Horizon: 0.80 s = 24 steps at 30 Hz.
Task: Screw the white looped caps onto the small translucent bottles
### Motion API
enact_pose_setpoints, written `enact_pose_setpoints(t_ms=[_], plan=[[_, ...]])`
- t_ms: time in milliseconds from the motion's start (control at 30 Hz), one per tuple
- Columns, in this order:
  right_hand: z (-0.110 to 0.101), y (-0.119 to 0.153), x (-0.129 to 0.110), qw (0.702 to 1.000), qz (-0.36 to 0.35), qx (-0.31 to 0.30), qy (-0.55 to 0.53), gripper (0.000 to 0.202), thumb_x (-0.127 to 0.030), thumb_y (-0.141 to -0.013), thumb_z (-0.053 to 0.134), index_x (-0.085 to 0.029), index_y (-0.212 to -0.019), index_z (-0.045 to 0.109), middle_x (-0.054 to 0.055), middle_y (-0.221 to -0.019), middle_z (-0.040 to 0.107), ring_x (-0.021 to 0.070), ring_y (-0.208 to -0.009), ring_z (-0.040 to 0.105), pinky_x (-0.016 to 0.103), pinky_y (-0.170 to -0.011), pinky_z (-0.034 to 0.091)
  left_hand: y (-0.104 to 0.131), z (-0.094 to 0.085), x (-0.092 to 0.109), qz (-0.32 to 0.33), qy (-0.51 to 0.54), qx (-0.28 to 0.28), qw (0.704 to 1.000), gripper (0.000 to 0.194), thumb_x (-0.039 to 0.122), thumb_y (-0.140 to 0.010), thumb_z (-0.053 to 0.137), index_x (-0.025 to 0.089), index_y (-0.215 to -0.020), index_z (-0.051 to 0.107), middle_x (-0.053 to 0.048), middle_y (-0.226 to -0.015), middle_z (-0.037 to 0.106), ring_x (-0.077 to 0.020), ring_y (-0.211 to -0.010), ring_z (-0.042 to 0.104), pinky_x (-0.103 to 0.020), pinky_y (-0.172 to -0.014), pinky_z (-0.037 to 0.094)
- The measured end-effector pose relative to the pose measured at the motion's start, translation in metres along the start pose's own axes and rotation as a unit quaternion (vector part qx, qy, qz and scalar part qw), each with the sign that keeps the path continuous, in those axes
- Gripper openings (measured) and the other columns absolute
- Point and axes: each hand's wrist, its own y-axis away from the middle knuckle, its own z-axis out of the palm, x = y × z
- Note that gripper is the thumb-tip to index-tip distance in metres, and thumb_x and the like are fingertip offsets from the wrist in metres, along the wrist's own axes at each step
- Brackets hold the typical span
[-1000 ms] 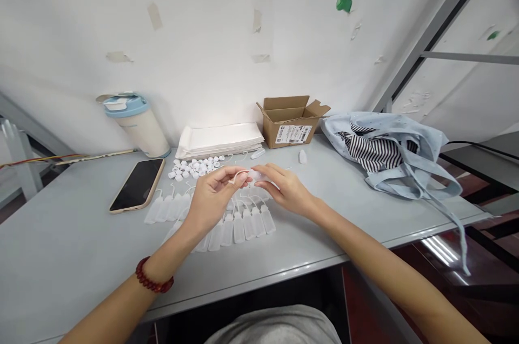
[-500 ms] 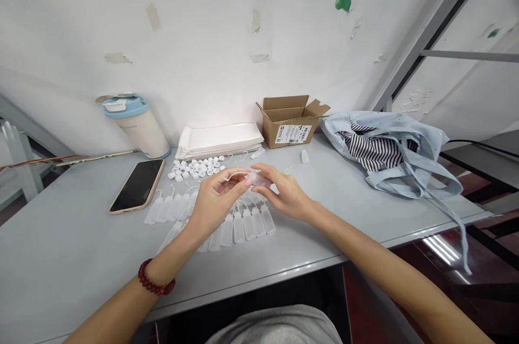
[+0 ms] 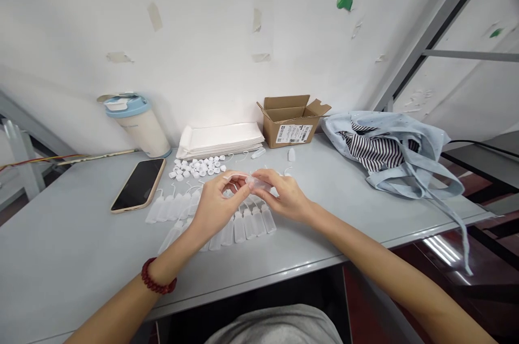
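From the head view I see both hands meet over the table (image 3: 365,209). My right hand (image 3: 286,198) is closed around a small clear bottle (image 3: 259,183). The bottle lies on its side, a little above the table. Its long way runs left to right, and the neck end points left, toward my left hand (image 3: 214,204). My left hand pinches a thin white nozzle (image 3: 233,175) right at that end. I cannot tell if the nozzle is already in the neck, because my fingers cover that spot.

The bottle looks like soft, see-through plastic, round and smooth. Under my hands lies a row of more bottles (image 3: 243,222); my hands hide part of it. Behind them sit little white caps (image 3: 194,166). A flat phone (image 3: 138,185) lies to the left, a brown box (image 3: 290,121) at the back.
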Motion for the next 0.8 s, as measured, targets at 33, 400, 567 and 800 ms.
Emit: enact_pose_setpoints(t_ms=[33,400,567,800], plan=[[0.0,0.0,0.0,1.0,-0.009,0.004,0.009,0.024,-0.029,-0.095,0.05,-0.021,-0.118,0.05,0.009,-0.099,0.071,0.0197,-0.08,0.071,0.029,-0.066,0.055,0.0,0.0,0.0,-0.002,0.001,-0.003,1.0,0.019,0.037,-0.079,0.066,0.019,-0.084,0.068,-0.004,-0.082,0.069,-0.0177,-0.076,0.062,-0.03,-0.071,0.051],[-0.003,-0.007,-0.009,0.998,0.046,0.043,-0.024,0.017,-0.028,-0.093,0.052,-0.02,-0.104,0.061,0.009,-0.097,0.068,0.0191,-0.086,0.066,0.033,-0.07,0.057,-0.002,-0.004,0.001,-0.019,0.011,-0.016,1.0,0.025,0.042,-0.077,0.07,0.019,-0.087,0.069,-0.003,-0.084,0.069,-0.0179,-0.076,0.063,-0.029,-0.068,0.052],[-0.009,-0.013,-0.012,0.943,0.236,0.029,-0.235,0.024,-0.04,-0.085,0.062,-0.019,-0.097,0.06,0.004,-0.09,0.066,0.0148,-0.072,0.066,0.028,-0.057,0.058,-0.001,-0.006,0.004,0.027,-0.033,0.013,0.999,0.02,0.038,-0.08,0.068,0.02,-0.089,0.068,-0.003,-0.085,0.069,-0.017,-0.075,0.063,-0.03,-0.071,0.053],[-0.008,-0.013,-0.02,0.951,0.24,0.056,-0.187,0.023,-0.036,-0.078,0.068,-0.02,-0.086,0.054,0.002,-0.085,0.062,0.0134,-0.066,0.064,0.022,-0.046,0.045,0.003,0.0,0.001,0.213,-0.136,0.027,0.967,0.012,0.024,-0.089,0.059,0.02,-0.1,0.063,-0.006,-0.095,0.068,-0.0183,-0.084,0.063,-0.031,-0.075,0.052]])
